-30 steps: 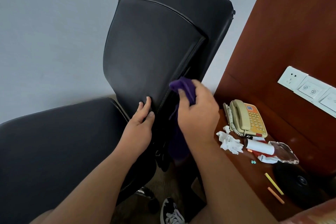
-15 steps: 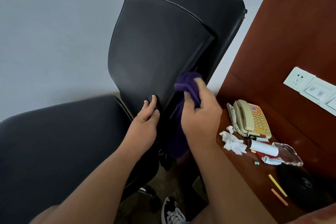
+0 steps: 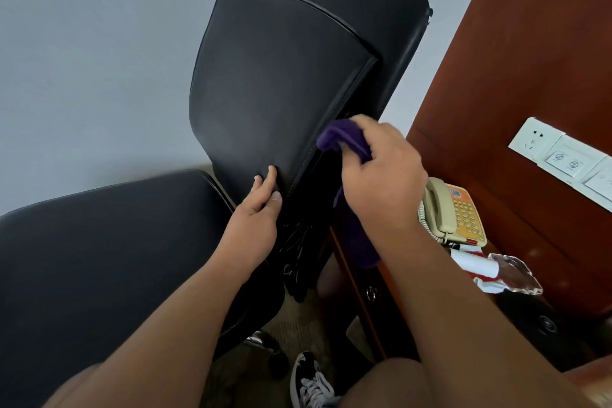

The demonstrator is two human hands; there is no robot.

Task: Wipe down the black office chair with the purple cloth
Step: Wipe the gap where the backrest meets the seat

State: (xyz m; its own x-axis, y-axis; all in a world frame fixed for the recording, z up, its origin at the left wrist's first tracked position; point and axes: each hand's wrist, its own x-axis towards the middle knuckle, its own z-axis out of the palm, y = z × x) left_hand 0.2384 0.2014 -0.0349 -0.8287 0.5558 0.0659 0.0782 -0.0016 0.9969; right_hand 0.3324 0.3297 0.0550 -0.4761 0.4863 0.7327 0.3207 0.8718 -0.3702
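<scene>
Black upholstery is filling the left and centre of the view: the black office chair (image 3: 281,76) is standing with its seat at left and its backrest rising beside it. The left hand (image 3: 255,219) is lying against the backrest's lower corner, fingers straight and gripping nothing, apparently steadying it. Just to the right, the right hand (image 3: 381,175) is clutching the bunched purple cloth (image 3: 344,139) against the backrest's side edge, with a loose tail hanging below the wrist. Farther right, a telephone (image 3: 453,212) is sitting on the wooden surface (image 3: 543,242). Judged risks: the chair could swivel away if the flat hand slips, and the dangling tail could catch on the dark parts under the backrest. The right fingertips and the cloth's contact with the edge are hiding behind the hand, and the chair's base is lying mostly out of sight.
</scene>
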